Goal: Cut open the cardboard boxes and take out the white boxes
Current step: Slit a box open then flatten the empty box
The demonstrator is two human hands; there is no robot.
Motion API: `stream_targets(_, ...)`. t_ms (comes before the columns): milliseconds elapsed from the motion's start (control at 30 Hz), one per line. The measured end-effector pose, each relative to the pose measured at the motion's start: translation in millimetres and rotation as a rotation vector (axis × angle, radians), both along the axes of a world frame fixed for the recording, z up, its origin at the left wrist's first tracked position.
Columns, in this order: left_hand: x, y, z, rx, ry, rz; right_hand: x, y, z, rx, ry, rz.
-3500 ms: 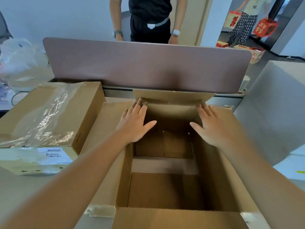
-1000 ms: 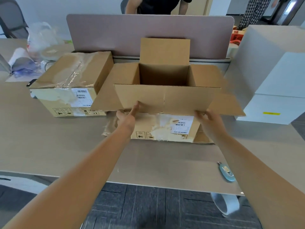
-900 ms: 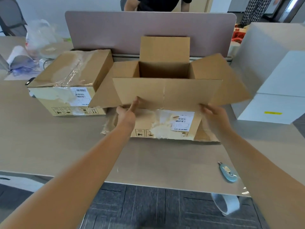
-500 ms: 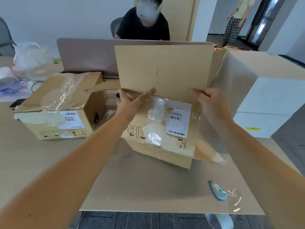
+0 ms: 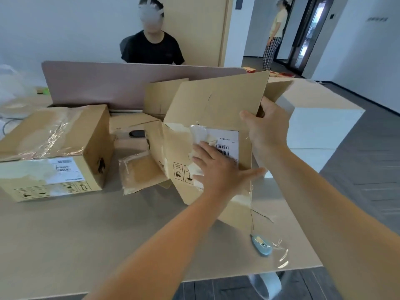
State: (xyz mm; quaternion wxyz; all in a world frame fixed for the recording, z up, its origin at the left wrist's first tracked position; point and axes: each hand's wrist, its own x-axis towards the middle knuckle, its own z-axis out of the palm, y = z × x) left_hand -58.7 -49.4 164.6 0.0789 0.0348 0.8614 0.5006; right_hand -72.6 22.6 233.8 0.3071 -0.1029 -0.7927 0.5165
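Observation:
The opened, empty cardboard box (image 5: 216,109) is lifted and tilted off the table, its labelled side facing me. My left hand (image 5: 218,169) lies flat against that side over the shipping label, fingers straight. My right hand (image 5: 268,128) grips the box's right edge, thumb in front and fingers curled behind. A second cardboard box (image 5: 54,148), taped over its top, sits on the table at the left. Two large white boxes (image 5: 320,118) are stacked at the right behind the lifted box. A light blue box cutter (image 5: 260,244) lies on the table near its front right corner.
A pinkish desk divider (image 5: 104,83) runs along the table's far edge, with a person in black seated behind it. Crumpled plastic wrap (image 5: 13,92) lies at the far left. Another person stands in the doorway at the back right. The table edge (image 5: 249,276) runs close by.
The box has risen off the table and swung toward the right. My left hand moved from the box's left corner onto the labelled side; my right hand shifted up onto the right edge.

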Motion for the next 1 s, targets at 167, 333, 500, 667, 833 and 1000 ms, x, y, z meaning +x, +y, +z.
stream_targets(167, -3.1, -12.3, 4.7, -0.138, 0.046, -0.133, 8.9, 8.8, 4.8, 0.055, 0.015, 0.025)
stream_targets(333, -12.7, -54.8, 15.3, -0.261, 0.161, -0.282, 11.1, 2.0, -3.0, 0.022, 0.024, 0.063)
stream_targets(500, -22.9, -89.6, 51.8, -0.393, 0.135, -0.388, 12.5, -7.9, 7.5, 0.002, 0.023, 0.138)
stream_targets(667, -29.2, -112.8, 83.3, -0.513, 0.08, -0.453, 17.4, -20.3, 6.5, -0.027, 0.032, 0.171)
stream_targets(833, -10.9, -105.4, 47.9, -0.498, 0.023, -0.488, 32.6, -13.8, -19.4, -0.081, 0.009, 0.172)
stream_targets(1000, 17.8, -76.8, -6.5, -0.468, 0.11, -0.519, 53.6, 15.1, -60.7, -0.194, -0.057, 0.068)
